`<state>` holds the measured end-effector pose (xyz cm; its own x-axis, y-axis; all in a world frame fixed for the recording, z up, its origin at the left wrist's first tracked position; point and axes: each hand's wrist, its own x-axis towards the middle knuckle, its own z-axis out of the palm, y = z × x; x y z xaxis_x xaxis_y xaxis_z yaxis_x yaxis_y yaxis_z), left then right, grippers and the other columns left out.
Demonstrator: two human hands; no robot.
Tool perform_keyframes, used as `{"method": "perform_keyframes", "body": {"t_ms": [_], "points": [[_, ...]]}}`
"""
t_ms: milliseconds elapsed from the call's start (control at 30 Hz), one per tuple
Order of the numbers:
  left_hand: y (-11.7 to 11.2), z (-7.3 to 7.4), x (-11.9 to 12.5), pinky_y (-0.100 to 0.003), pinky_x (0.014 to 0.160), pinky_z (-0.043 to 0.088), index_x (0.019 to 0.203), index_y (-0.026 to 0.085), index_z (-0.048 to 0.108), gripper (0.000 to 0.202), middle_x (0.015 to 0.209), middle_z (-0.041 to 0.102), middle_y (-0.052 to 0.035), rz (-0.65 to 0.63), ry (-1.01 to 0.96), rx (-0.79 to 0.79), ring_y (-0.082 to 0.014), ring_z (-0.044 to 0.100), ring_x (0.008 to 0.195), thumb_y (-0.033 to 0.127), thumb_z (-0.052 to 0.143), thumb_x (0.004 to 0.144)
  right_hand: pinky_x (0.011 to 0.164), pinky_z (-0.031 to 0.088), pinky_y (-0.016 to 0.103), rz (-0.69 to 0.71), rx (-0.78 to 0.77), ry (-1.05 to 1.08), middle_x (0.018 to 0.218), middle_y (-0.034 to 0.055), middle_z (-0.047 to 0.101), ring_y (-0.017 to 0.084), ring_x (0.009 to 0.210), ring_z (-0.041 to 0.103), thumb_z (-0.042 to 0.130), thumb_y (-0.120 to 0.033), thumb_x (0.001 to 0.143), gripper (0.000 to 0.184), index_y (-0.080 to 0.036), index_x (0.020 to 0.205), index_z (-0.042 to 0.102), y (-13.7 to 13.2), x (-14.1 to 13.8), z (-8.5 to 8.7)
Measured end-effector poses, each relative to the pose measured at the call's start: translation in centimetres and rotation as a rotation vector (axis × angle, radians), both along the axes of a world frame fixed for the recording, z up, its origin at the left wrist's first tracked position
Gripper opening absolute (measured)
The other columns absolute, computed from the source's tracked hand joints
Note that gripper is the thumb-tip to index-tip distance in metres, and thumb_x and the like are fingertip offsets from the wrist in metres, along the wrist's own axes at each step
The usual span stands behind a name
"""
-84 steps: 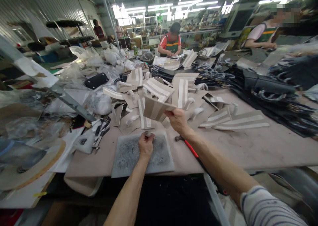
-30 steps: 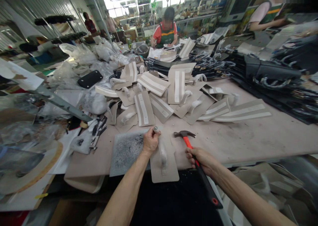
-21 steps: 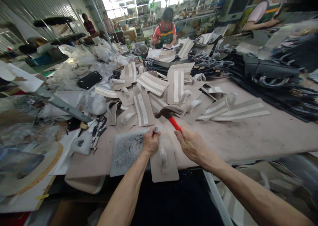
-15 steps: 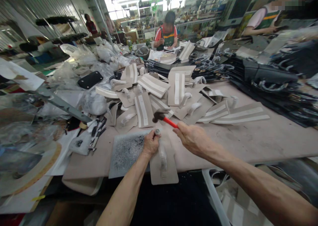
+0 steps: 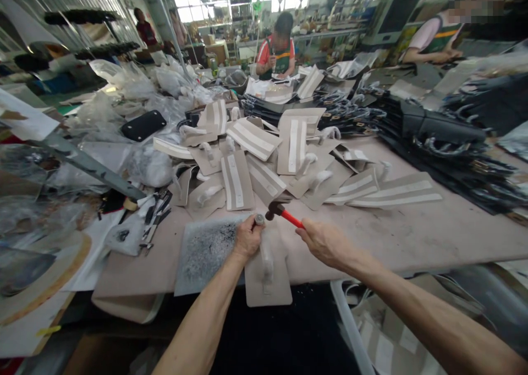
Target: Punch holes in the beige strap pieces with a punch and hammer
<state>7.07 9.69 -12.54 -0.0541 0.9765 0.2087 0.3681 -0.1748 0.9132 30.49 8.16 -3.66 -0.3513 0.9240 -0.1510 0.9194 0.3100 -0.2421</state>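
Note:
My right hand [image 5: 324, 242] is closed round the red handle of a claw hammer [image 5: 289, 215]. The hammer's dark head is just right of a short metal punch [image 5: 259, 219], apart from it. My left hand [image 5: 248, 237] grips the punch upright, its round top showing above the fingers. Beneath, a grey-beige panel [image 5: 270, 290] lies at the table's front edge, its lower end overhanging. A plastic-wrapped handle [image 5: 267, 259] is fixed along the panel's middle. The punch's lower end is hidden by my fingers. Left of the panel lies a speckled grey board [image 5: 204, 259].
Several beige panels with white strips [image 5: 238, 180] are heaped behind my hands. Black bag pieces [image 5: 437, 125] are stacked at the right. A white bin [image 5: 346, 320] with panels stands below the edge. A co-worker [image 5: 276, 50] sits across the table.
The hammer head has come down slightly and moved right, staying clear of the punch. My left hand still holds the punch over the panel. The view has shifted a little.

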Motion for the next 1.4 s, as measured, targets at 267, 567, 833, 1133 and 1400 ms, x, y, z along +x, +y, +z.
{"method": "perform_keyframes", "body": {"t_ms": [267,567,833,1133,1400], "points": [[0.0,-0.2,-0.1,-0.026,0.072,0.046,0.085,0.020,0.069,0.009,0.076,0.069,-0.0010,0.000,-0.062,-0.009,-0.0172,0.061,0.073,0.022,0.063,0.078,0.075,0.043,0.037,-0.167,0.220,-0.002,0.106,0.0169,0.062,0.028,0.093,0.060,0.046,-0.026,0.096,0.023,-0.012,0.113,0.055,-1.9,0.4,-6.6],[0.4,0.1,0.0,-0.024,0.067,0.048,0.078,0.017,0.067,0.012,0.072,0.067,0.0009,0.040,-0.280,-0.106,-0.0134,0.060,0.067,0.025,0.071,0.070,0.094,0.039,0.044,0.709,0.274,0.122,0.125,0.0136,0.054,0.028,0.112,0.047,0.055,-0.011,0.078,0.027,-0.018,0.104,0.061,-1.7,-6.9,-1.7],[2.1,2.6,-0.6,-0.026,0.067,0.051,0.079,0.014,0.062,0.032,0.072,0.070,-0.0023,0.349,-0.754,-0.089,-0.0132,0.065,0.065,0.036,0.079,0.064,0.087,0.040,0.047,0.480,0.347,-0.083,0.096,0.0196,0.064,0.032,0.093,0.057,0.052,-0.012,0.082,0.015,-0.012,0.092,0.063,-3.3,-9.0,-1.8],[0.6,8.1,-1.6,-0.025,0.072,0.052,0.085,0.015,0.067,0.021,0.078,0.071,-0.0022,0.155,-0.413,0.066,-0.0141,0.066,0.074,0.029,0.076,0.073,0.066,0.046,0.034,-0.143,0.017,-0.008,0.086,0.0154,0.070,0.030,0.081,0.070,0.048,-0.036,0.094,0.032,-0.010,0.112,0.054,-3.3,-9.3,0.1],[-0.7,0.7,0.6,-0.024,0.071,0.051,0.089,0.016,0.064,0.026,0.082,0.072,-0.0031,0.039,-0.432,-0.159,-0.0153,0.068,0.076,0.034,0.075,0.074,0.075,0.046,0.032,-0.191,-0.052,0.287,0.104,0.0124,0.071,0.026,0.093,0.069,0.042,-0.042,0.099,0.039,-0.015,0.126,0.049,-4.8,-10.1,-4.5]]}}
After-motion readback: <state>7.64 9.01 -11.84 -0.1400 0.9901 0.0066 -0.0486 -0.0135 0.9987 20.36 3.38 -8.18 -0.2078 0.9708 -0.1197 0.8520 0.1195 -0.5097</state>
